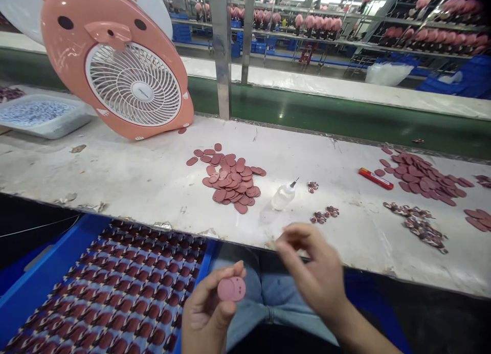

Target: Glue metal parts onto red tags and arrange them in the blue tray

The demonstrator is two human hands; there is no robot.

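My left hand (205, 310) holds a flat pink oval piece (231, 289) between thumb and fingers, above my lap. The piece has a rounder layer at one end and small dark holes at the other. To the right, at the table's front edge, my right hand (315, 269) is bent with thumb and forefinger pinched close together. Whatever is between those fingertips, if anything, is too small to make out. Just beyond it stands a clear bottle (284, 196) with a thin needle tip. Small shiny brown parts (324, 215) lie beside the bottle.
A pile of pink ovals (233, 182) lies mid-table, another pile (425, 175) at right near a red box cutter (376, 178). More small parts (420, 226) lie there. A pink fan (141, 91) and tray (57, 126) stand left. A blue crate (79, 241) holds rows of pieces.
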